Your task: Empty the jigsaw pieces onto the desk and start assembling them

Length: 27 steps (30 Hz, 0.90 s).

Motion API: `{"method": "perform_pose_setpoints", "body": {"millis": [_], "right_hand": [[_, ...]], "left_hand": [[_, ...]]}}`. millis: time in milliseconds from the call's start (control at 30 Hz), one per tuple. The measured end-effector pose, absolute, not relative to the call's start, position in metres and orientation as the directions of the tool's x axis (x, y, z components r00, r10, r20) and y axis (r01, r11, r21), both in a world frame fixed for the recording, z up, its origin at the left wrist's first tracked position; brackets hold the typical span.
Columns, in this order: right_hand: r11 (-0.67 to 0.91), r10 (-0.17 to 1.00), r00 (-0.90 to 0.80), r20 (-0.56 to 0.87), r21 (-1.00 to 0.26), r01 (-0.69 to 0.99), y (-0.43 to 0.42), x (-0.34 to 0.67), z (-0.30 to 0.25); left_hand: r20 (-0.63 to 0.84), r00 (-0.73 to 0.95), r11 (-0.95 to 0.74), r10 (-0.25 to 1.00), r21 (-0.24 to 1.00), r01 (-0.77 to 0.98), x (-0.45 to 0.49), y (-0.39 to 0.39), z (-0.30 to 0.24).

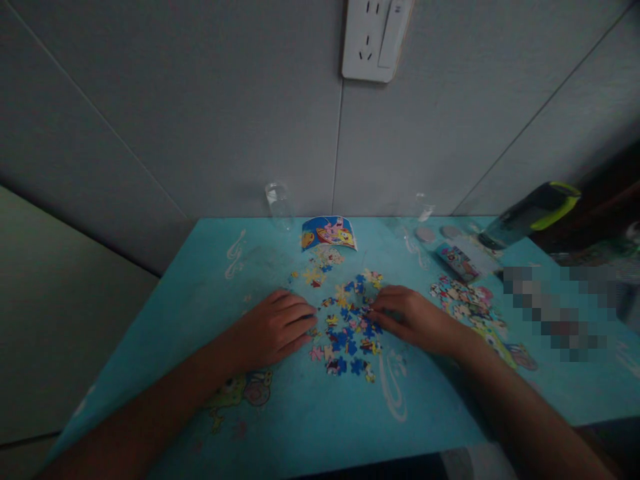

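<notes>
Puzzle pieces (350,330), too many and too small to count, lie loose on the blue bench (310,413) between the 2 grips. The left grip (275,328) rests flat and open, holding nothing. The right grip (411,317) curls over pieces; whether it pinches 1 I cannot tell. A dragged forearm could sweep pieces off the near edge. Beyond the grips stand 1 picture card (329,233) and 1 glass (279,200). Right of the right grip are 1 part-built puzzle (470,308), 1 small box (457,261) and 1 bottle (530,213).
</notes>
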State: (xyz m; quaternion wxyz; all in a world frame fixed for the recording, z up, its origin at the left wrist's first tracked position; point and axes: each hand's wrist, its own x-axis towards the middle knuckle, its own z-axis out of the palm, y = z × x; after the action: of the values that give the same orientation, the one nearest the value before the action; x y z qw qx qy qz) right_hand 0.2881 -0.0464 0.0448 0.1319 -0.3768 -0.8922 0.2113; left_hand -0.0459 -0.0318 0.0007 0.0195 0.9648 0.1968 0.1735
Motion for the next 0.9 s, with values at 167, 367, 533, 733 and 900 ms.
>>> {"method": "perform_pose_setpoints", "body": {"millis": [167,367,533,733,900], "right_hand": [[0.547,0.795,-0.604,0.052,-0.491,0.678,-0.042,0.285,0.034],[0.461,0.885,-0.439,0.155,-0.422,0.78,-0.037,0.28,0.026],[0.531,0.847,-0.468,0.251,-0.353,0.771,-0.031,0.279,0.015],[0.498,0.865,-0.445,0.23,-0.297,0.815,-0.027,0.29,0.013],[0.501,0.859,-0.414,0.299,-0.328,0.801,-0.024,0.28,0.01]], "left_hand": [[0.327,0.86,-0.92,0.391,0.105,0.378,-0.045,-0.032,0.001],[0.326,0.858,-0.917,0.397,0.115,0.381,-0.044,-0.033,0.005],[0.342,0.857,-0.922,0.386,0.103,0.374,-0.043,-0.033,0.005],[0.354,0.853,-0.922,0.384,0.104,0.372,-0.044,-0.034,0.002],[0.344,0.855,-0.921,0.388,0.108,0.375,-0.043,-0.034,0.002]]}}
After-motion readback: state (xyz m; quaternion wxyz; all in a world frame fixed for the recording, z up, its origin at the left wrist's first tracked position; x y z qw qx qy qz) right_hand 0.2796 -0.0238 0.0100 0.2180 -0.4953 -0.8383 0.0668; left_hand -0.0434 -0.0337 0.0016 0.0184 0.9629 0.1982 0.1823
